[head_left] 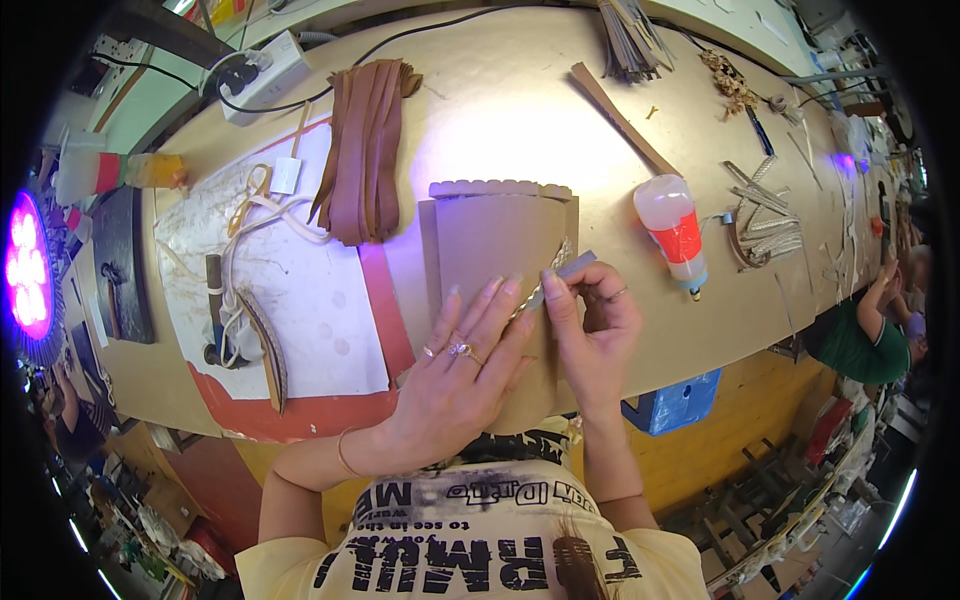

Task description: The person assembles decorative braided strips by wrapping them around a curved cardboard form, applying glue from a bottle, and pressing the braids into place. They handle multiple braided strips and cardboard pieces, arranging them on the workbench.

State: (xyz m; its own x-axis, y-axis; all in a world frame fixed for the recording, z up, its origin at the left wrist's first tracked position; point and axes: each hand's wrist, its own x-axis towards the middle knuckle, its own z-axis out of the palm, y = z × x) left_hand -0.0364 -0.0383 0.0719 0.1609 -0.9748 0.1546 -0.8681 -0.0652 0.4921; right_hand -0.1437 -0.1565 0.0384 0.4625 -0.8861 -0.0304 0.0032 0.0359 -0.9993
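Note:
A tan board (480, 235) with a scalloped far edge lies on the table in front of me. Along its right side runs a thin, pale braided strip (562, 252) at a slant. My left hand (465, 350) rests flat on the board, fingers stretched out, with its fingertips at the braid. Thumb and forefinger of my right hand (598, 325) pinch a short grey strip (577, 264) beside the braid. The lower part of the braid is hidden under my fingers.
To the left lie a bundle of brown leather strips (365, 150), white paper (330, 345) on a red sheet, a hammer (214, 300) and a curved braided piece (268, 350). On the right are a red-labelled squeeze bottle (672, 228), silvery braids (765, 220) and a blue stool (675, 402).

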